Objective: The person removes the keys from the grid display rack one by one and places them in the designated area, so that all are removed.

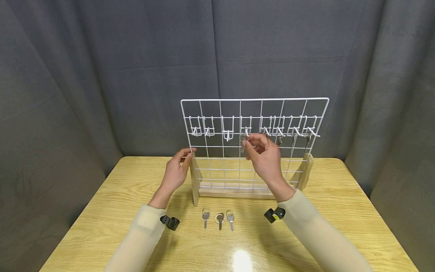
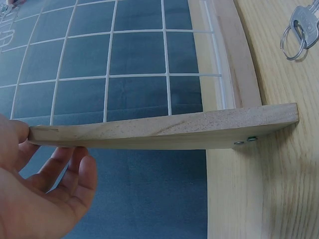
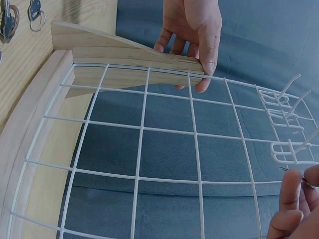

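A white wire grid rack (image 1: 255,99) with a row of hooks stands in a wooden base. My left hand (image 1: 176,172) grips the upper end of its left wooden side post (image 1: 195,181); in the left wrist view, thumb and fingers (image 2: 85,177) lie on either side of the wood. My right hand (image 1: 268,158) pinches a key on a ring (image 1: 243,145) at a hook near the grid's middle. The fingers partly hide it. In the right wrist view only a bit of the metal ring shows by the fingertips.
In front of the rack, three keys with rings lie on the wooden table: a left key (image 1: 205,216), a middle key (image 1: 220,217) and a right key (image 1: 230,218). More keys (image 1: 308,142) hang from right-side hooks. Bare hooks (image 1: 228,135) are on the left. Grey curtains (image 1: 153,75) surround the table.
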Motion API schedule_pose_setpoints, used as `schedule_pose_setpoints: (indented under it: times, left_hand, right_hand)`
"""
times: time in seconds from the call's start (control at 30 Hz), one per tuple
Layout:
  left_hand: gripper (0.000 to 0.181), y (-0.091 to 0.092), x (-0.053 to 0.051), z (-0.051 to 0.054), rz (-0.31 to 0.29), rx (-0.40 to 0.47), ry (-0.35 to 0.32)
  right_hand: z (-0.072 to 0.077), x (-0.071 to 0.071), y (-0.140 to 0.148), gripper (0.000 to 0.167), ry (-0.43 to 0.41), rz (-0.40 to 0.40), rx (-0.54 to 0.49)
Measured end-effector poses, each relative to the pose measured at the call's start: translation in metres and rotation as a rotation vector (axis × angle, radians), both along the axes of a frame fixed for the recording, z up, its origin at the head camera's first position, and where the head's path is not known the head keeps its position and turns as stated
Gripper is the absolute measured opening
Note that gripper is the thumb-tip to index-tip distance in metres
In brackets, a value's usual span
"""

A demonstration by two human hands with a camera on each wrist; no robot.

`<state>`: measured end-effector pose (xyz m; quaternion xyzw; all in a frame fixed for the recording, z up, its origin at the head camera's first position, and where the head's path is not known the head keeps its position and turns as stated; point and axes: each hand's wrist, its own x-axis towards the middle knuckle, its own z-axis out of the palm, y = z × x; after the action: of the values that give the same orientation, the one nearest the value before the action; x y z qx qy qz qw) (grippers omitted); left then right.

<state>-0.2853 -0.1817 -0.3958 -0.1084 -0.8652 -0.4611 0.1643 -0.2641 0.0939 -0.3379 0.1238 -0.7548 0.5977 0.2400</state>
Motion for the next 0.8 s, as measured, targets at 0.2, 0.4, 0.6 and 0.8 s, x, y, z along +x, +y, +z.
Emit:
schedule_pose_setpoints:
  times: [0.2, 0.4, 0.6, 0.8]
  left_hand:
    - [0.035, 0.0, 0.001, 0.001, -0.005, 0.001, 0.003]
    - [0.035, 0.001, 0.001, 0.0, -0.002, -0.003, 0.032]
    - [0.034, 0.001, 0.002, 0.0, -0.001, -0.001, 0.023]
    - [0.034, 0.001, 0.001, 0.0, -0.001, -0.009, 0.029]
  right_hand:
    - [-0.011, -0.005, 0.005, 0.019, 0.052, 0.017, 0.001]
    - [-0.01, 0.001, 0.008, 0.018, 0.075, 0.032, 0.001]
    - [-0.009, 0.007, 0.01, 0.018, 0.065, 0.031, 0.008]
    - [-0.007, 0.013, 0.012, 0.019, 0.039, 0.029, 0.012]
